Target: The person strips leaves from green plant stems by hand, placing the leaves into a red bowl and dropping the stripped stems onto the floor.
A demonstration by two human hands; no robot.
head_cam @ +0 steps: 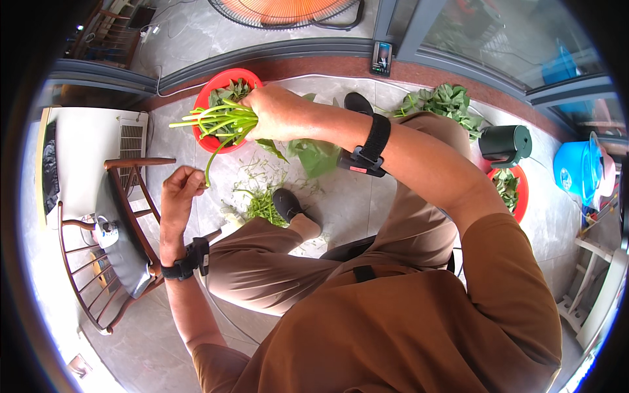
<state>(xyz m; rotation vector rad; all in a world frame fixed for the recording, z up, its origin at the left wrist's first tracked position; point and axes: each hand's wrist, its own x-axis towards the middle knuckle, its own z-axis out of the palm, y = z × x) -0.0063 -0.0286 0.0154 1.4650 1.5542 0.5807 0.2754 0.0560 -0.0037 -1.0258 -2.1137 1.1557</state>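
My right hand [276, 113] reaches across to the left, closed around a bunch of green leafy-vegetable stems [228, 118]. The cut ends fan out leftward over a red plastic basin [227, 74] that holds dark green leaves [235, 90]. One stem [212, 159] bends down from the bunch, and my left hand [182, 191] pinches its tip between thumb and fingers. Large green leaves [314, 154] show below my right wrist; whether they belong to the bunch is unclear. Beneath, a heap of thin green peelings [265, 206] lies on the tiles beside my shoe [287, 204].
A leafy pile [444, 103] lies at the right, near a dark green lidded mug [505, 142] and another red basin [523, 194] with leaves. A wooden chair [130, 221] stands left. Ahead are a phone [381, 59], a white cable [314, 75] and a fan [285, 12].
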